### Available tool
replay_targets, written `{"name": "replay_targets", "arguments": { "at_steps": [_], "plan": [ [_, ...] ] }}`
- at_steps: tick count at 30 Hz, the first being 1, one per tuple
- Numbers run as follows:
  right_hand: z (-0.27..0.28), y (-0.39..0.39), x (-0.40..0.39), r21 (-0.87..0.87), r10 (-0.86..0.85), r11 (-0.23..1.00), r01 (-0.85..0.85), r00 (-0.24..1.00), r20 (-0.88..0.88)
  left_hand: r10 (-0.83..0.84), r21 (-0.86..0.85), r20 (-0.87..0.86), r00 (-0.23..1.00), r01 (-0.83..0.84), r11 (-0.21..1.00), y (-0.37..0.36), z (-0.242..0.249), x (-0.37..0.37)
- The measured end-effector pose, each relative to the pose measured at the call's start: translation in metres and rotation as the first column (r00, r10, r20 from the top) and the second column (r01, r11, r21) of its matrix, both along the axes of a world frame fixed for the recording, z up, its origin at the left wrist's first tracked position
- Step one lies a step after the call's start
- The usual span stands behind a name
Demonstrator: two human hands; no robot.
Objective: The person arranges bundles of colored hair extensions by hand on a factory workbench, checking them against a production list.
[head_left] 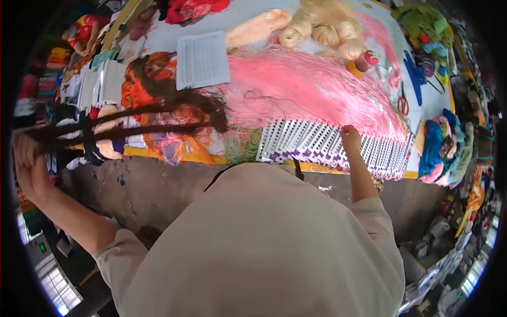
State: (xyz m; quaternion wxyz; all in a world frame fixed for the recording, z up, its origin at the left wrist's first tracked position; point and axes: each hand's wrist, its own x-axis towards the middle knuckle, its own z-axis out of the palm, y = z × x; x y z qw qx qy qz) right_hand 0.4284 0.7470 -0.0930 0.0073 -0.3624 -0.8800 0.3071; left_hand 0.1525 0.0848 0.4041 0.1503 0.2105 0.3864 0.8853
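My left hand [27, 156] is raised out at the far left, its fingers closed around dark brown thread [153, 109]. The strands stretch right across the table, ending in a loose dark tangle beside a printed sheet [203, 61]. My right hand [350, 138] is closed above a row of white punched cards [303, 138] along the table's front edge; whatever its fingers pinch is too small to make out. Behind the cards spreads a wide mass of pink thread [296, 79]. A thin dark strand curls over the pink thread.
Cream skeins [325, 34], a thread cone [363, 62], scissors [403, 104] and a blue tool [413, 78] lie on the table. Orange thread [140, 90] is at left, blue skeins [433, 142] at right. Another person [87, 33] in red is at the upper left.
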Motion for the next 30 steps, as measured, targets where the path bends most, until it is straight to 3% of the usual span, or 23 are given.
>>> {"name": "replay_targets", "arguments": {
  "at_steps": [3,4,5,8,9,10,11,14,15,16,18,19,21,22,24,26,28,30],
  "plan": [
    [-0.024,0.006,-0.007,0.087,0.115,0.990,-0.109,0.991,-0.068,0.019,-0.036,0.203,0.979,-0.012,0.999,0.007,-0.035,0.000],
    [-0.027,0.000,-0.016,0.090,0.141,0.987,-0.136,0.989,-0.053,-0.015,0.022,0.234,0.972,0.010,1.000,0.030,-0.051,0.004],
    [-0.027,-0.006,-0.021,0.077,0.124,0.989,-0.123,0.992,-0.011,0.034,-0.090,0.195,0.980,-0.016,0.996,0.039,-0.070,0.005],
    [-0.026,-0.024,-0.044,0.149,0.127,0.976,-0.159,0.971,0.204,0.035,-0.056,0.379,0.925,-0.015,0.998,0.081,-0.121,0.014],
    [-0.037,-0.025,-0.049,0.167,0.138,0.968,-0.190,0.950,0.281,-0.060,0.015,0.410,0.910,0.059,0.998,0.089,-0.138,0.013],
    [-0.042,-0.025,-0.051,0.143,0.110,0.977,-0.159,0.946,0.306,0.006,-0.063,0.420,0.908,0.023,0.998,0.094,-0.150,0.015],
    [-0.052,-0.022,-0.050,0.156,0.124,0.974,-0.167,0.960,0.252,0.056,-0.121,0.441,0.896,-0.002,0.993,0.103,-0.158,0.019],
    [-0.097,0.011,-0.040,0.203,0.287,0.929,-0.310,0.948,0.138,-0.024,-0.056,0.477,0.879,0.057,0.997,0.112,-0.177,0.021],
    [-0.091,0.017,-0.046,0.138,0.178,0.968,-0.208,0.963,0.204,-0.004,-0.066,0.498,0.867,0.043,0.997,0.113,-0.181,0.023],
    [-0.066,0.010,-0.054,0.142,0.036,0.987,-0.069,0.975,0.221,0.017,-0.069,0.508,0.861,0.021,0.997,0.115,-0.185,0.025],
    [-0.033,0.011,-0.066,-0.117,0.005,0.993,0.002,0.998,0.058,0.056,-0.092,0.555,0.830,-0.006,0.996,0.121,-0.201,0.028],
    [-0.008,0.005,-0.079,-0.124,0.056,0.991,-0.056,0.998,0.003,0.079,-0.118,0.590,0.804,-0.011,0.993,0.124,-0.215,0.029],
    [0.056,-0.020,-0.111,-0.179,0.138,0.970,-0.165,0.978,-0.155,-0.010,-0.169,0.621,0.783,0.146,0.975,0.149,-0.242,0.037],
    [0.116,-0.052,-0.127,-0.302,0.119,0.935,-0.187,0.966,-0.230,-0.047,-0.195,0.639,0.767,0.222,0.955,0.169,-0.256,0.045],
    [0.206,-0.101,-0.146,-0.429,0.169,0.844,-0.322,0.918,-0.358,-0.320,0.030,0.711,0.626,0.428,0.903,0.213,-0.297,0.059],
    [0.246,-0.137,-0.155,-0.414,0.236,0.775,-0.477,0.827,-0.510,-0.365,0.028,0.737,0.569,0.514,0.858,0.270,-0.276,0.078],
    [0.282,-0.167,-0.147,-0.318,0.359,0.754,-0.575,0.765,-0.534,-0.373,0.146,0.781,0.501,0.434,0.889,0.305,-0.270,0.080],
    [0.299,-0.182,-0.130,-0.141,0.503,0.759,-0.635,0.711,-0.492,-0.373,0.182,0.667,0.645,0.345,0.921,0.312,-0.276,0.054]
  ]
}}
